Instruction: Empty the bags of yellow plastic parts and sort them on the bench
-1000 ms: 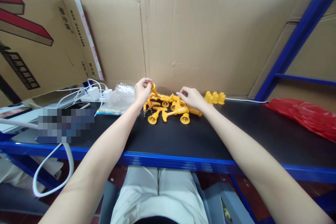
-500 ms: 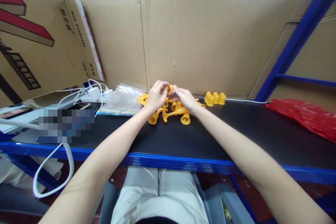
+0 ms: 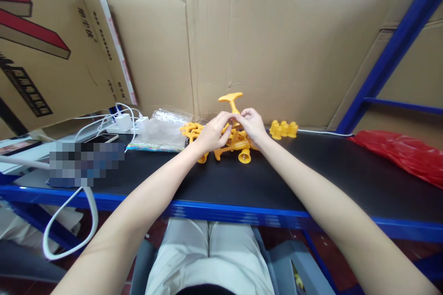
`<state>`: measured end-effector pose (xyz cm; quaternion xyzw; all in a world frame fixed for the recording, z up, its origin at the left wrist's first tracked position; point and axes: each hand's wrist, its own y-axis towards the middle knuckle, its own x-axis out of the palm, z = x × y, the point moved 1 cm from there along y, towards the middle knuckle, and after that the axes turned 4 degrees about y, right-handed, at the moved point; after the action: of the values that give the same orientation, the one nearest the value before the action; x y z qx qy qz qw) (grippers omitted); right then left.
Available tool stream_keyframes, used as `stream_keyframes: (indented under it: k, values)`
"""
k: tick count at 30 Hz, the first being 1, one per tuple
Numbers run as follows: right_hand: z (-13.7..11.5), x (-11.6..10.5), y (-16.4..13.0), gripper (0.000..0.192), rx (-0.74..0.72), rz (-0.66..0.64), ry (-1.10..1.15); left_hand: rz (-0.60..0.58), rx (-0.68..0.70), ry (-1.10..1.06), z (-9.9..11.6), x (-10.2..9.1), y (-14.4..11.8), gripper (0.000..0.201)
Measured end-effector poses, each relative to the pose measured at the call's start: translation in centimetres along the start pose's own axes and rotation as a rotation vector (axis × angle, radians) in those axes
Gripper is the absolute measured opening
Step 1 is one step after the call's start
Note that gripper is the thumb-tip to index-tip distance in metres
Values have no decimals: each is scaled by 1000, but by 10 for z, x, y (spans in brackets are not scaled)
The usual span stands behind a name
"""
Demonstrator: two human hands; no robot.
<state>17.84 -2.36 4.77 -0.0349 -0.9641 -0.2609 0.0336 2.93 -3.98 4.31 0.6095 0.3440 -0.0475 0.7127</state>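
A yellow plastic handbell [image 3: 231,97] stands upright above the table, its T-shaped handle pointing up and its lower part hidden by my fingers. My left hand [image 3: 218,131] closes on it from the left, fingers bent around the bell end. From the other side my right hand [image 3: 252,124] grips it too, thumb and fingers meeting the left fingertips. Beneath both hands lies a pile of more yellow handbells [image 3: 238,140], some with the cup and metal clapper showing. One bell cup [image 3: 244,156] faces me at the pile's front.
Several yellow bell cups [image 3: 284,129] stand grouped on the black tabletop [image 3: 311,170], to the right. Left of the pile lies a clear plastic bag [image 3: 161,131], with white chargers and cables [image 3: 123,123] beyond it. A red plastic bag [image 3: 398,152] lies far right; cardboard [image 3: 277,55] walls the back.
A bell cup was between my fingers with its opening showing; now a handbell stands handle up between both hands. My left hand has moved slightly right and down.
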Motion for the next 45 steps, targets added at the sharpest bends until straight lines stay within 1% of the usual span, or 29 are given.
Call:
stream_keyframes:
  k: [3, 5, 6, 7, 9, 12, 15, 18, 21, 24, 26, 28, 32, 36, 45]
  values:
    - [-3, 1, -3, 50, -6, -117, -57, 58, -47, 139, -15, -2, -1, 33]
    - [-5, 1, -5, 45, -40, -194, -135, 109, -139, 232, -27, -4, -2, 35]
    - [-6, 1, -6, 42, -68, -223, -185, 104, -188, 265, -33, -5, -4, 36]
    - [-6, 0, -7, 39, -102, -246, -243, 76, -240, 288, -38, -5, -6, 36]
    - [-4, -1, -8, 33, -187, -273, -396, -25, -331, 308, -45, -6, -10, 36]
    - [0, -4, -8, 27, -353, -332, -737, -141, -417, 362, -49, -8, -16, 37]
    - [2, -8, -9, 28, -510, -372, -1079, -189, -428, 420, -46, -8, -16, 39]
    - [-1, -11, -9, 26, -587, -346, -1254, -200, -423, 441, -39, -10, -13, 41]
    - [-4, -12, -9, 25, -641, -310, -1299, -206, -432, 475, -32, -11, -9, 42]
    - [-4, -11, -9, 26, -661, -297, -1301, -209, -433, 508, -28, -12, -8, 42]
    - [-3, -11, -9, 31, -657, -303, -1308, -216, -438, 523, -28, -13, -7, 43]
    - [-2, -11, -9, 31, -642, -321, -1326, -228, -446, 534, -27, -14, -7, 43]
    - [-1, -11, -9, 24, -602, -359, -1370, -261, -462, 548, -26, -13, -7, 44]
    - [-3, -12, -8, 20, -607, -340, -1356, -266, -479, 556, -24, -13, -6, 45]
    - [-2, -11, -9, 27, -585, -358, -1332, -280, -509, 583, -29, -15, -7, 46]
